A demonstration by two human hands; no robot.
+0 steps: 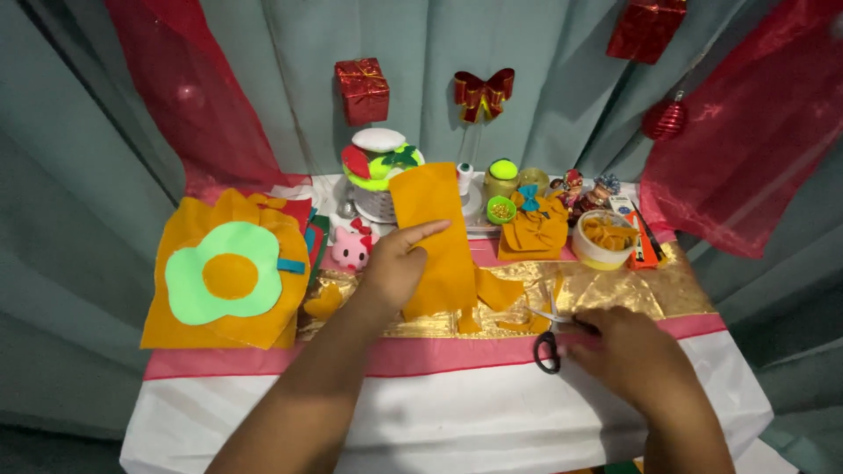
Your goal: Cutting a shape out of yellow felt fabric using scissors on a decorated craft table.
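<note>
Right hand covers scissors handles; only one black loop and blade tips show. Left hand hides part of orange felt strip. Small figurines at back too small to identify

Worn on the head, one view only; looked forward and down over a small table from close above its near edge, faced a curtained backdrop, caught both forearms reaching in from below. Shared nothing with any second view.
</note>
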